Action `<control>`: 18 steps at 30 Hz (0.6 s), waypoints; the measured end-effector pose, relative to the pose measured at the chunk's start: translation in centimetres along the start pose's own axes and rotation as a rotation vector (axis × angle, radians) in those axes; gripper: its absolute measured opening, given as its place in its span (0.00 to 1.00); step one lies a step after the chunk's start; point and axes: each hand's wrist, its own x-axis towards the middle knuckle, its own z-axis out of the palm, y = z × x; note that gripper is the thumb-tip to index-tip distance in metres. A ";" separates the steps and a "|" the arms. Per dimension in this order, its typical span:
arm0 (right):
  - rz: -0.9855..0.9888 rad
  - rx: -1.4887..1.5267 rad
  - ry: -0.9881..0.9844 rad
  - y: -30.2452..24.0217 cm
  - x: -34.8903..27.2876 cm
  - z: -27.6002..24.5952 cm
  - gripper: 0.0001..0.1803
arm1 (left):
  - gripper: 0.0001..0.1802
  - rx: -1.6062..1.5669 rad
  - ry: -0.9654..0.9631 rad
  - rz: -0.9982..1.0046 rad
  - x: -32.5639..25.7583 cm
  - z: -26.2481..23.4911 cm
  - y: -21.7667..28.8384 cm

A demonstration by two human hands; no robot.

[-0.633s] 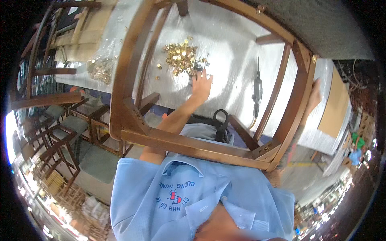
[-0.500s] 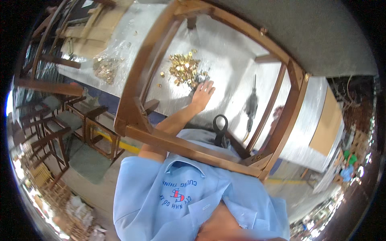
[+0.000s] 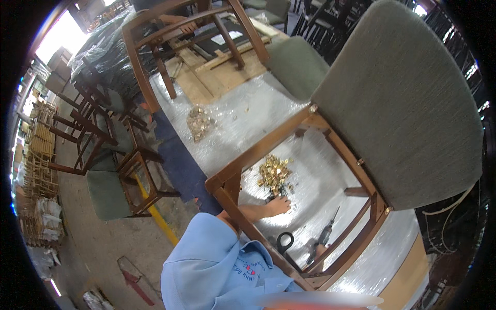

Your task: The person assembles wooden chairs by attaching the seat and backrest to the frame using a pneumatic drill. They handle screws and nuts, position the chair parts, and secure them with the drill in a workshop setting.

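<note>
My left hand (image 3: 279, 205) rests on the plastic-covered table (image 3: 315, 170), inside the opening of a brown wooden chair frame (image 3: 268, 150). Its fingers are spread beside a few small dark pieces and a heap of brass-coloured hardware (image 3: 275, 173). A slim dark power screwdriver (image 3: 325, 233) lies farther right, its bit pointing away from me. Against its handle is my right hand (image 3: 320, 251), mostly hidden behind the frame's side rail, so its grip does not show. A grey-green upholstered panel (image 3: 398, 108) adjoins the frame's far side. A black ring-shaped handle (image 3: 284, 241) shows near my shirt.
Farther along the table are a bag of small hardware (image 3: 200, 123), another chair frame (image 3: 150, 41) and cardboard with wooden strips (image 3: 206, 72). Another person's hand (image 3: 188, 27) is at that frame. Chairs (image 3: 111, 155) stand on the floor at left.
The view has swung leftward, bringing in the upholstered panel and the far chair frame. My left hand stays near the hardware heap. My right hand has come to the screwdriver's handle.
</note>
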 end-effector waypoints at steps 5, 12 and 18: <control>0.034 -0.037 -0.084 0.8 0.9 2.0 0.20 | 0.08 -0.094 -0.013 -0.021 1.0 0.9 -0.5; 0.047 -0.065 -0.142 2.2 1.3 2.8 0.20 | 0.04 -0.602 0.254 -0.324 2.7 1.1 -2.3; 0.045 -0.074 -0.156 4.0 0.2 2.9 0.20 | 0.05 -1.742 0.493 -0.870 2.6 -1.7 -2.4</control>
